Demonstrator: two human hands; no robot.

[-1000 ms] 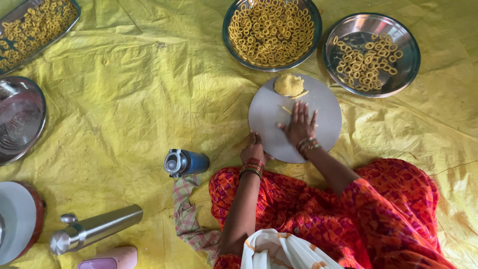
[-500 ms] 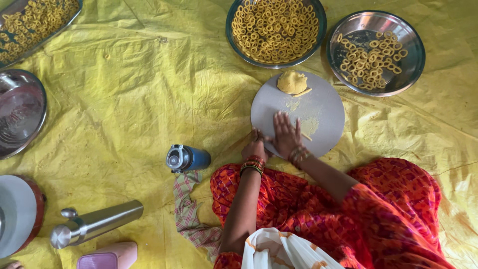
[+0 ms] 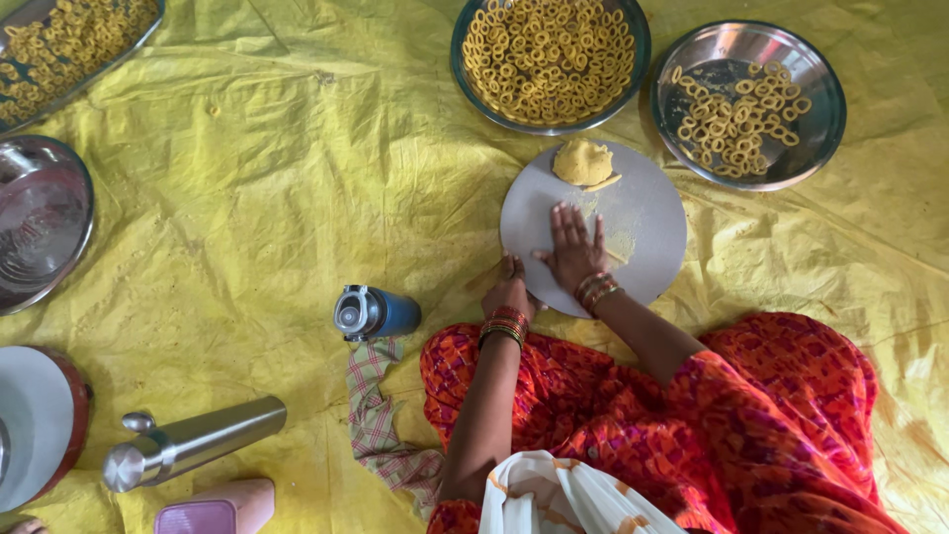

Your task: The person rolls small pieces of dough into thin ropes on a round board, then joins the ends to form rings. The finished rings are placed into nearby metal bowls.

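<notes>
At centre frame the right hand (image 3: 574, 249) is pressing flat and open on the round grey board (image 3: 647, 203), probably rolling dough beneath it. The left hand (image 3: 510, 289) is curling loosely at the board's edge, gripping nothing. Uneven pressure could snap the strand; the dough lump (image 3: 581, 161) is sitting near the board's upper rim.

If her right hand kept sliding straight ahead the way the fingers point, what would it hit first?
Most likely the lump of yellow dough at the far edge of the round grey board. The right hand lies flat on that board, fingers pointing toward it; nothing else shows between them.
</notes>
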